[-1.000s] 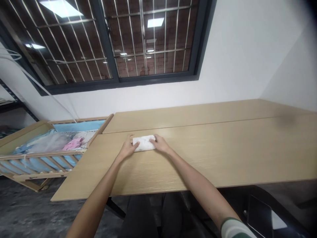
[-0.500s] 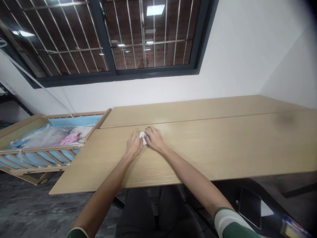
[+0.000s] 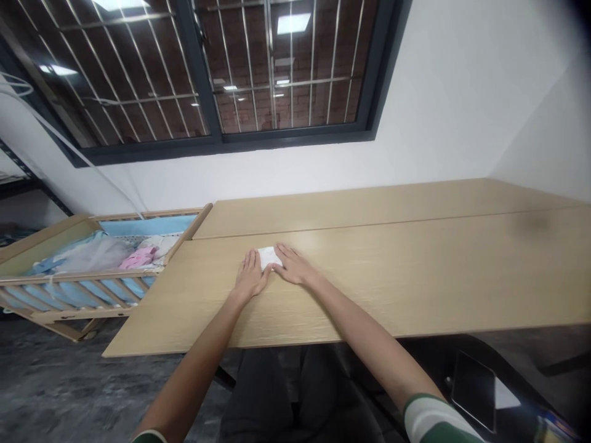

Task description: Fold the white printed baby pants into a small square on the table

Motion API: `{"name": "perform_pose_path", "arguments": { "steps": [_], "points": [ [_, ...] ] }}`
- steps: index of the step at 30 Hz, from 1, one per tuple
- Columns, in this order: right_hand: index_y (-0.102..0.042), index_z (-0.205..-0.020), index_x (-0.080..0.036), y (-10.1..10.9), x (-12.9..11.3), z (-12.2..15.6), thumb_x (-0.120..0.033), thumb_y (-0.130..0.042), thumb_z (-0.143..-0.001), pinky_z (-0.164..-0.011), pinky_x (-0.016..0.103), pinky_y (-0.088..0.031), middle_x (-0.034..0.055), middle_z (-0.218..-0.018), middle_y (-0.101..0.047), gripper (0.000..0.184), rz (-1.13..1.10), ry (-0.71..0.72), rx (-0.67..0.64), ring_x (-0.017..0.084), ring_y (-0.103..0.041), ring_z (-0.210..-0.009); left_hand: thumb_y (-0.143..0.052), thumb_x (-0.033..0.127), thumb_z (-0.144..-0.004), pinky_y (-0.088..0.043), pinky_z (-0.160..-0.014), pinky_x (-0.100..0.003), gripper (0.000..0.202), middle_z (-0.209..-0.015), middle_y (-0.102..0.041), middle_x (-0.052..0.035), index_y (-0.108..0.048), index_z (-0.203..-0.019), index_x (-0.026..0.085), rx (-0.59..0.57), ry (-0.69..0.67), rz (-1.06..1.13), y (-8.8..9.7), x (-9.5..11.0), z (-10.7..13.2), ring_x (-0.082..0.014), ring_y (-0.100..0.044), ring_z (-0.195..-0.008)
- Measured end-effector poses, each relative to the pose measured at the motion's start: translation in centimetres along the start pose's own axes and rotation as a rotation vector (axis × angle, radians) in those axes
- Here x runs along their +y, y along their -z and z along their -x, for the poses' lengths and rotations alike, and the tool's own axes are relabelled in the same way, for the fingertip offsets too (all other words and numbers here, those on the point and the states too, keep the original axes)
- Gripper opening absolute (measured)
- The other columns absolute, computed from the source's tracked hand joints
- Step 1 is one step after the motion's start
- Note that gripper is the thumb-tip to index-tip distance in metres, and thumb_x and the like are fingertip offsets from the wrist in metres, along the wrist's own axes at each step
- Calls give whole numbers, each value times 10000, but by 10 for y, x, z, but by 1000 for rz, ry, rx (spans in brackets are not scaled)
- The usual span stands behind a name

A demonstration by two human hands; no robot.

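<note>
A small white square piece [image 3: 268, 257], soft-looking like folded tissue or cloth, lies flat on the wooden table [image 3: 392, 271]. My left hand [image 3: 250, 274] rests flat along its left side, fingers stretched forward and the thumb at its near edge. My right hand [image 3: 294, 266] lies on its right side with the fingers out, its thumb reaching the near right corner. Both hands are open, palms down, and their thumbs come close together below the piece. What the white piece is made of cannot be made out.
A wooden crib [image 3: 106, 289] with blue lining and pink and white cloth inside stands against the table's left end. A barred window [image 3: 286, 80] is above the table. At the lower right, a dark phone or tablet [image 3: 473, 391] lies on a black surface.
My fingers have flattened and spread apart from the white piece, so more of it shows. The camera view has shifted slightly.
</note>
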State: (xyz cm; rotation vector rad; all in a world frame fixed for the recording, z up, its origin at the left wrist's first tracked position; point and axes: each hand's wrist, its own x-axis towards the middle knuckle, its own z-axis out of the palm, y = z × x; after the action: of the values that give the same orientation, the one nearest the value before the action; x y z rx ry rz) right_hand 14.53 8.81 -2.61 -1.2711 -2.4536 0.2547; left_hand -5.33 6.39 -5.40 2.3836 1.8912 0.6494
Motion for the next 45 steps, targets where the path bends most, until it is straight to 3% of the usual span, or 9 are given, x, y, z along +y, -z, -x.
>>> {"name": "perform_pose_path", "arguments": {
  "steps": [7, 10, 17, 21, 24, 29, 35, 40, 45],
  "points": [
    [-217, -1615, -72, 10, 5, 13, -612, -459, -967, -1254, 511, -147, 207, -1679, -118, 878, -38, 41, 62, 324, -86, -1570, -388, 520, -996, -251, -1225, -516, 653, -1636, -293, -215, -433, -1479, 82, 29, -96, 15, 12, -5, -4, -351, -237, -1531],
    [-320, -1586, -108, 12, 4, 15, -500, -580, -928, -1243, 528, -175, 199, -1666, -213, 808, -36, 134, 101, 334, -159, -1558, -494, 500, -958, -302, -1210, -484, 545, -1589, -412, -151, -533, -1396, 178, 28, -149, 44, 18, -6, -4, -316, -349, -1485],
    [-455, -1508, -145, 11, 2, 11, -236, -570, -860, -1174, 503, -307, 179, -1561, -446, 665, -52, 67, 119, 310, -394, -1458, -645, 400, -846, -324, -1183, -524, 654, -1526, -488, -168, -474, -1433, 168, 39, -134, 131, 18, -4, 1, -347, -396, -1451],
    [-577, -1364, -148, 11, 1, 8, -217, -548, -891, -1119, 474, -356, 167, -1429, -585, 479, -39, 80, 184, 297, -516, -1329, -661, 288, -797, -332, -1166, -524, 627, -1485, -537, -146, -507, -1398, 194, 64, -118, 198, 21, -6, 1, -332, -447, -1414],
    [-610, -1282, -150, 14, 0, 8, -272, -518, -953, -1087, 461, -382, 151, -1285, -666, 363, -93, 57, 256, 288, -574, -1214, -594, 259, -855, -355, -1144, -501, 422, -1390, -622, -110, -599, -1275, 221, 107, -110, 263, 26, -6, 0, -298, -528, -1335],
    [-560, -1297, -180, 21, -4, 11, -418, -568, -956, -1019, 431, -447, 128, -1216, -658, 416, -331, -67, 423, 268, -596, -1141, -482, 363, -971, -435, -1064, -451, 288, -1171, -714, -118, -664, -1122, 200, 224, -72, 390, 35, -2, -3, -280, -632, -1138],
    [-383, -1419, -183, 14, -6, 10, -412, -768, -810, -934, 390, -532, 151, -1310, -619, 757, -785, -6, 299, 239, -655, -1091, -463, 462, -990, -519, -915, -359, 352, -1075, -728, -93, -652, -1119, 195, 317, 26, 598, 41, 0, -2, -240, -675, -1003],
    [-454, -1304, -204, 2, -3, 1, -356, -780, -773, -851, 379, -564, 97, -1130, -707, 641, -1120, -142, 333, 206, -695, -935, -549, 515, -936, -553, -796, -327, 434, -1053, -726, -114, -599, -1177, 158, 310, 122, 782, 40, -2, -4, -231, -700, -929],
    [-603, -1097, -183, 6, 2, -2, -337, -808, -720, -738, 320, -541, 39, -875, -716, 456, -1208, -239, 364, 172, -665, -748, -549, 485, -925, -561, -667, -320, 590, -850, -721, -69, -444, -1379, 123, 203, 158, 940, 37, -3, -6, -220, -713, -750]
  ]
}}
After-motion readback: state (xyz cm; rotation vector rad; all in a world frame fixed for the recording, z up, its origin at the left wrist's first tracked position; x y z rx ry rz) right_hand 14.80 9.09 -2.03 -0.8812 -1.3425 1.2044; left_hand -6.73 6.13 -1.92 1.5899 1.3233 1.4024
